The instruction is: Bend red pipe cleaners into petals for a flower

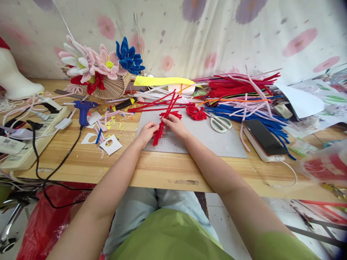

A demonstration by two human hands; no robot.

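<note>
- Red pipe-cleaner bundle (pixel 163 122): fuzzy, straight stems, fanned at far end, lying over grey mat (pixel 217 142).
- Left hand (pixel 146 133) pinches bundle's near end.
- Right hand (pixel 175 125) grips bundle mid-length.

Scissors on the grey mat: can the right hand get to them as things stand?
Probably yes: the scissors lie just beyond the right hand, nothing between, though it holds red pipe cleaners.

I see both forearms bare, reaching forward and converging. My left hand (pixel 146 132) is palm-down, fingers curled in a pinch. My right hand (pixel 175 125) faces it, fingers closed likewise, the fingertips of both nearly meeting.
</note>
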